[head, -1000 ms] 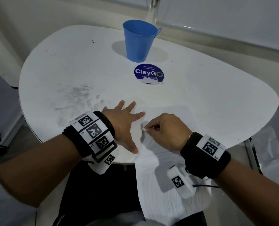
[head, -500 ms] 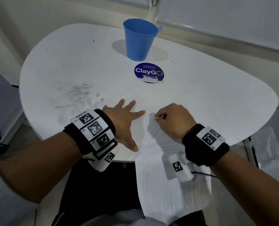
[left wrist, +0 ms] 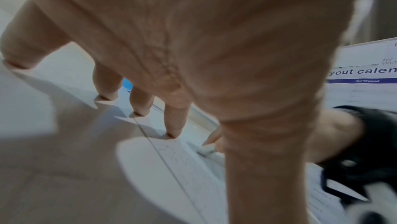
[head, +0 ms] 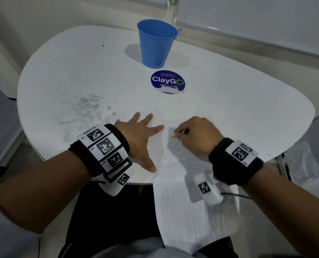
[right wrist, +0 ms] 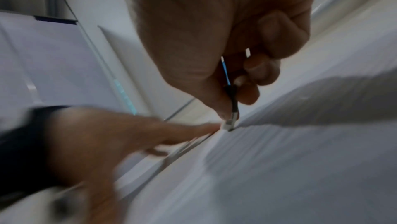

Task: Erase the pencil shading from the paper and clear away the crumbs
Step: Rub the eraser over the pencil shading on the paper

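Note:
A white sheet of paper (head: pixel 188 211) with faint grey pencil shading lies over the table's near edge and hangs toward my lap. My left hand (head: pixel 141 140) lies flat with spread fingers on the table and on the paper's left edge (left wrist: pixel 171 168), holding it down. My right hand (head: pixel 194 135) pinches a small white eraser (right wrist: pixel 229 124) between thumb and fingers and presses its tip on the paper near the top left corner. The eraser (left wrist: pixel 206 150) also shows just beyond my left thumb. Fine crumbs speckle the paper there.
A blue metal bucket (head: pixel 155 43) stands at the back of the white table (head: pixel 248 112), with a round blue ClayGo sticker (head: pixel 167 81) in front of it. Grey smudges (head: pixel 84 108) mark the table left of my left hand. A printed sheet (left wrist: pixel 365 83) shows in the left wrist view.
My right hand with the eraser has moved up and a little right along the paper, rubbing toward its top edge. My left hand has stayed pressed in place.

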A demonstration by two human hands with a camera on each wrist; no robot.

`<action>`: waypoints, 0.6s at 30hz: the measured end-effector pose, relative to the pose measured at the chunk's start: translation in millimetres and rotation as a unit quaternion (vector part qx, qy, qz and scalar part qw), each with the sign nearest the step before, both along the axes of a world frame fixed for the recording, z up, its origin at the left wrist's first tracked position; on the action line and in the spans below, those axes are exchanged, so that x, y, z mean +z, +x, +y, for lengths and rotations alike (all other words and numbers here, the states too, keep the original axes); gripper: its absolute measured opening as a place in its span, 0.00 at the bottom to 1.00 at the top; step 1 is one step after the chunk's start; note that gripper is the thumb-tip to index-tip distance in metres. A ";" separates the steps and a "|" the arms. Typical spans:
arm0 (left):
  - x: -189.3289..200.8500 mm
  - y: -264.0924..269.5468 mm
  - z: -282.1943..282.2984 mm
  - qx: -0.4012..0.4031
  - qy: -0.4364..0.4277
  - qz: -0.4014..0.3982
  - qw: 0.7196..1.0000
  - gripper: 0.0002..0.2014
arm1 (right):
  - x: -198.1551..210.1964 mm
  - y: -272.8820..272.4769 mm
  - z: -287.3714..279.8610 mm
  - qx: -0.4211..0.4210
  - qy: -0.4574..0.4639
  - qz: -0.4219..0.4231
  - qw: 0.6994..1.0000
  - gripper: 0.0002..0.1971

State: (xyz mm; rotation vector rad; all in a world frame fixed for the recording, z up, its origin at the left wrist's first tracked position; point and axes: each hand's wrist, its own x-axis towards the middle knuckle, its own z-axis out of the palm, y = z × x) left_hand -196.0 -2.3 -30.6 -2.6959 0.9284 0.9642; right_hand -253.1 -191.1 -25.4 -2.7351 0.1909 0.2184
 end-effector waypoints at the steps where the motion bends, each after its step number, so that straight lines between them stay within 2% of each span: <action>1: 0.0 -0.3 0.4 0.000 -0.002 -0.001 1.000 0.65 | 1.2 6.1 -6.3 -0.034 0.006 -0.009 0.999 0.08; 3: -0.1 -0.3 0.4 0.001 -0.003 0.003 1.000 0.65 | -0.3 8.6 -8.6 -0.046 0.014 -0.016 0.999 0.08; 6: 1.1 0.4 0.1 0.002 -0.001 0.008 1.000 0.65 | 1.7 -7.5 18.5 0.056 0.010 0.013 0.998 0.10; 7: 1.7 0.6 0.3 0.002 -0.001 0.009 1.000 0.65 | 3.3 -7.8 21.3 0.066 0.006 0.016 0.998 0.10; 12: 2.8 -0.3 0.4 0.001 -0.001 0.010 1.000 0.65 | 2.2 27.8 -6.8 -0.051 -0.001 -0.019 0.999 0.09; 16: 1.7 0.5 0.0 -0.001 0.004 0.007 1.000 0.65 | -2.7 11.8 18.7 0.050 0.019 0.014 0.998 0.10; 18: 2.7 0.6 -0.2 0.001 0.004 0.007 1.000 0.65 | -2.3 24.0 9.2 0.011 0.001 0.003 1.000 0.09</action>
